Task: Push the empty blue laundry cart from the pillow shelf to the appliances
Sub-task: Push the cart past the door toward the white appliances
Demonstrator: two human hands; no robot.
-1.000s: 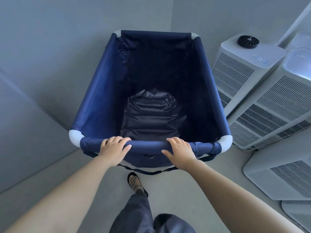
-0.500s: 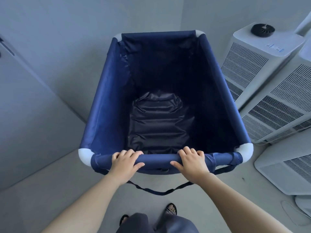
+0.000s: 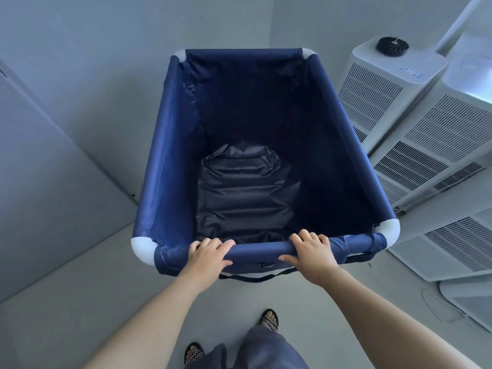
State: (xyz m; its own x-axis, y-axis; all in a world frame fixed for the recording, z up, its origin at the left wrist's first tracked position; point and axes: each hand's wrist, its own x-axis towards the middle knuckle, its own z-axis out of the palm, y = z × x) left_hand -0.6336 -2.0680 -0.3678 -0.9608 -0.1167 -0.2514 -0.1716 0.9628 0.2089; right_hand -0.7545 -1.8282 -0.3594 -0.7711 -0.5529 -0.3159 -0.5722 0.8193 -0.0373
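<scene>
left hand (image 3: 207, 255) and right hand (image 3: 311, 253) curled over near rail of empty blue laundry cart (image 3: 170, 145), white vented appliances (image 3: 431, 153) just right, grey floor (image 3: 80, 302), sandalled feet below

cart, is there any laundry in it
No, the cart holds nothing; only its own dark, wrinkled lining shows at the bottom.

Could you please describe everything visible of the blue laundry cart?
The blue laundry cart is a deep rectangular bin of shiny navy fabric on a frame with white corner caps. Its crumpled bottom holds nothing. It stands upright on the floor, white appliances close beside it. The left hand and right hand grip its near rail; a black strap hangs below.
</scene>
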